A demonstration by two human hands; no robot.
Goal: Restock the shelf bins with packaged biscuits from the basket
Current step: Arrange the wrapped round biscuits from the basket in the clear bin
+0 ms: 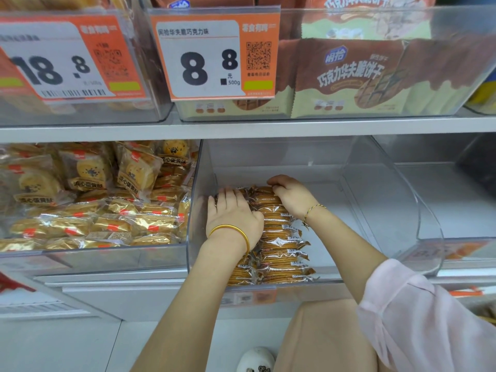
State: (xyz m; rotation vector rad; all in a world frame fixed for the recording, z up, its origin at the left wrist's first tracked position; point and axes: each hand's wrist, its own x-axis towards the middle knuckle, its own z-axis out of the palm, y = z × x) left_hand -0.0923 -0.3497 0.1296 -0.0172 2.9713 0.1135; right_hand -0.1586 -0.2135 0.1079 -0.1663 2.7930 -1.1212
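Broadly, facing a shelf (268,128) of clear plastic bins in two tiers. Across the top of the frame, wafer packs (349,76) stood upright behind an orange price tag (212,59), faces outward, presumably for shoppers to read. At lower left, a neighbouring bin heaped loosely with gold-wrapped cakes (94,200). At lower centre, the open bin (381,189) under restock, bare along its right side, probably kept free for further rows. Inside it, near the left wall, biscuit packets (281,253) stood on edge in two tight rows running front to back, likely packed so to fit more and stay tidy. Left hand (233,213) laid flat on the left row, grip apart, fingers straight, seemingly pressing the packets down against tipping. Right hand (291,196) at the far end of the right row, grip clamped on the rearmost packets, fingers (277,188) curled over their tops, apparently squeezing the row together. No basket within frame. Smallest: gold bangle (231,229) on the left wrist, braided thread (312,211) on the right.
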